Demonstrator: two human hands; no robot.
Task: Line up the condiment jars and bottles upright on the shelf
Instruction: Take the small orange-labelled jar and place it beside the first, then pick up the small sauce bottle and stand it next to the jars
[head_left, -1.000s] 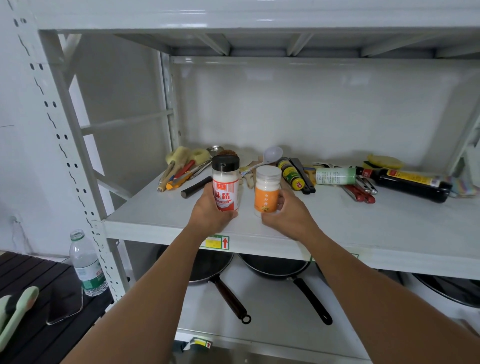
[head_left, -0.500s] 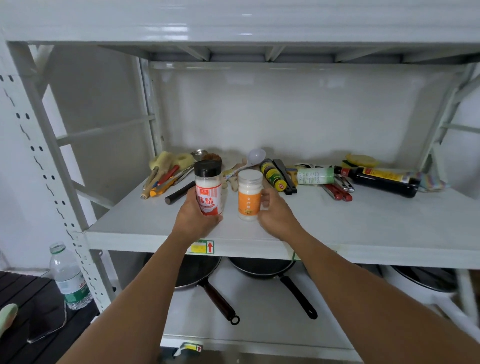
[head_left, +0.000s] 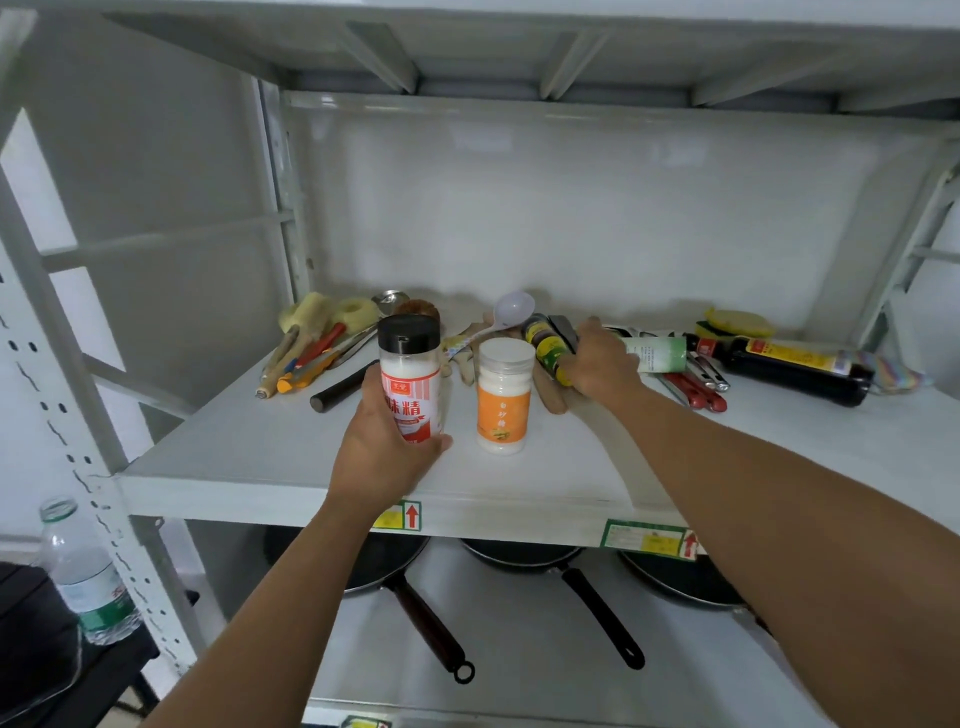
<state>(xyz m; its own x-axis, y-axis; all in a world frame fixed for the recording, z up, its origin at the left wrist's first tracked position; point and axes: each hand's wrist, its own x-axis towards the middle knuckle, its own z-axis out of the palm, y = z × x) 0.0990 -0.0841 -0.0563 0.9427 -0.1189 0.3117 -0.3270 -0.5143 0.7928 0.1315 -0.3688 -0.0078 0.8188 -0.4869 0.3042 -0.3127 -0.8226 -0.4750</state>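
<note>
My left hand (head_left: 382, 447) grips a black-capped jar with a red and white label (head_left: 410, 379), upright near the front of the white shelf (head_left: 249, 457). An orange-labelled jar with a white lid (head_left: 504, 397) stands upright just to its right, untouched. My right hand (head_left: 602, 364) reaches farther back and closes on a small bottle with a yellow and green label (head_left: 545, 345) lying on its side. A green-labelled white container (head_left: 660, 354) and a dark soy sauce bottle (head_left: 789, 366) lie flat to the right.
Brushes, utensils and a black-handled tool (head_left: 322, 348) are piled at the back left, a white spoon (head_left: 511, 312) at the back middle, red-handled tools (head_left: 696, 387) and sponges (head_left: 735, 325) on the right. Pans (head_left: 405, 577) sit on the lower shelf. A water bottle (head_left: 85, 577) stands at the left.
My right hand let go of the orange jar and moved back and right onto the lying yellow-green bottle. My left hand still holds the red-labelled jar.
</note>
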